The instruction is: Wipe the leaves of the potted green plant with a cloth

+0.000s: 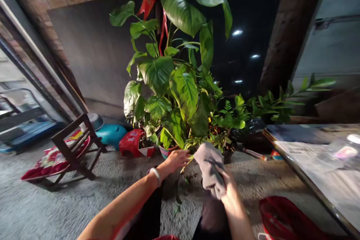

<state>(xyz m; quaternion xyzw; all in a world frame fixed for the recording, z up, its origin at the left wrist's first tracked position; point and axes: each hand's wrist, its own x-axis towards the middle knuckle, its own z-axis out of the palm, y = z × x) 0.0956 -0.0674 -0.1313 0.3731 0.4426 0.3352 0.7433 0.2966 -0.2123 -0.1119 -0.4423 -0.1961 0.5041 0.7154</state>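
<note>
A grey cloth (208, 165) is bunched in my right hand (228, 182), which grips it in front of the plant's lower stems. My left hand (174, 160), with a pale bangle at the wrist, reaches toward the base of the large leafy potted plant (184, 92). Its fingers look stretched out, slightly blurred, beside the low stems; whether they touch one I cannot tell. Broad green leaves rise above both hands, some with brown or pale patches. The striped pot (166, 152) shows partly behind my left hand. Thin trailing stems (177, 191) hang to the floor between my legs.
A wooden chair (73, 146) with a red cushion stands left, near a teal rounded object (112, 135) and a red container (131, 141). At right is a table (298, 174) bearing a clear plastic jar (344, 153). A red bag-like item (284, 217) lies beside it.
</note>
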